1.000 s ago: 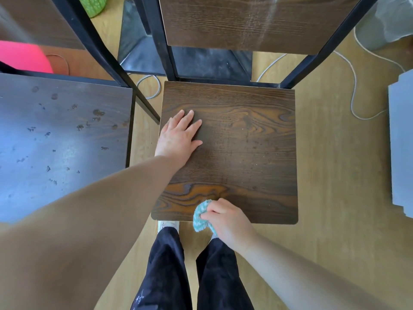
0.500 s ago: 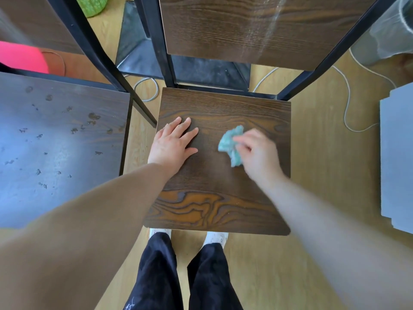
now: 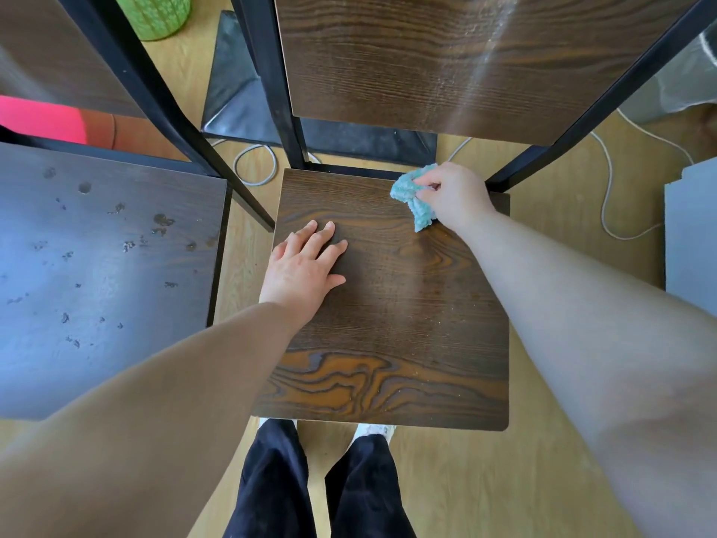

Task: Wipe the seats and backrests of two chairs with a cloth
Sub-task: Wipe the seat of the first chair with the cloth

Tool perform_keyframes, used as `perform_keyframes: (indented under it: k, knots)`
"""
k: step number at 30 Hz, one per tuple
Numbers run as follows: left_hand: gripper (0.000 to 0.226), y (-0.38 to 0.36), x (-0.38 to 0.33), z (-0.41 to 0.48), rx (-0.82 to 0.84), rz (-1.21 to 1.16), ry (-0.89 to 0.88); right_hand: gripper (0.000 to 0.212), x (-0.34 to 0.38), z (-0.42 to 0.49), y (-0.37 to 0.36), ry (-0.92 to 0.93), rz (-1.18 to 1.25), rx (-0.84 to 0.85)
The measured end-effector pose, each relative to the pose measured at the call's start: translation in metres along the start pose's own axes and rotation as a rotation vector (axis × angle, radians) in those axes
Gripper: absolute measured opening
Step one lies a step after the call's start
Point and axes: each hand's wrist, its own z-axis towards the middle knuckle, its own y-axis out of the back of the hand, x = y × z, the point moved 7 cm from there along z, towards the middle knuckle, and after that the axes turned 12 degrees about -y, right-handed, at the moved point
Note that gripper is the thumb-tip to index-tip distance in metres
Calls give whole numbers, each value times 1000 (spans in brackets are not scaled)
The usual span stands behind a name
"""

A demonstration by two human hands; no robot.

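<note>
I look down on two chairs standing side by side on a pale wood floor (image 3: 543, 479). Both of my hands are on the seat (image 3: 407, 324) of the chair in front of me, one brown board with bold grain. My left hand (image 3: 300, 266) lies flat near the seat's left edge, fingers straight and slightly spread, holding nothing. My right hand (image 3: 454, 194) is at the seat's far right corner, fingers curled and clamped on the one cloth (image 3: 413, 200). The cloth is a small fluffy turquoise wad that bulges out to the left of my fingers and touches the seat. Just beyond it rises this chair's backrest (image 3: 446, 60), one brown board between two black metal uprights, with a pale streak down its right part. The second chair stands to the left, and its one dark seat (image 3: 97, 266) is dotted with many small spots. My two legs in black trousers (image 3: 271, 487) show below the seat's near edge. White cable (image 3: 604, 196) loops on the floor behind the chairs; I cannot tell whether it is one length or two.
</note>
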Motion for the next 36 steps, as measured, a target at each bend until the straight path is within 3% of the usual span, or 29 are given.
perform_keyframes:
  k: [6, 23, 26, 29, 32, 34, 36]
  knots:
    - [59, 0, -2, 0, -13, -4, -1, 32, 0, -25, -4, 66, -6, 87]
    - [59, -5, -2, -1, -51, -19, -6, 17, -27, -212, -89, 271, 55, 80]
    - [59, -4, -2, -2, -60, -20, -13, 20, -22, -256, -108, 342, 27, 141]
    - [59, -3, -2, -2, -59, -22, -16, 18, -24, -295, -139, 250, 49, 275]
    - [59, -2, -2, -2, -63, -35, -17, 32, -18, -329, -163, 332, 71, 418]
    - [59, -3, -2, -2, -61, -39, -21, 22, -19, -338, -164, 346, 76, 468]
    - [59, -4, 0, -1, -69, -38, -22, 11, -15, -329, -146, 387, 57, 408]
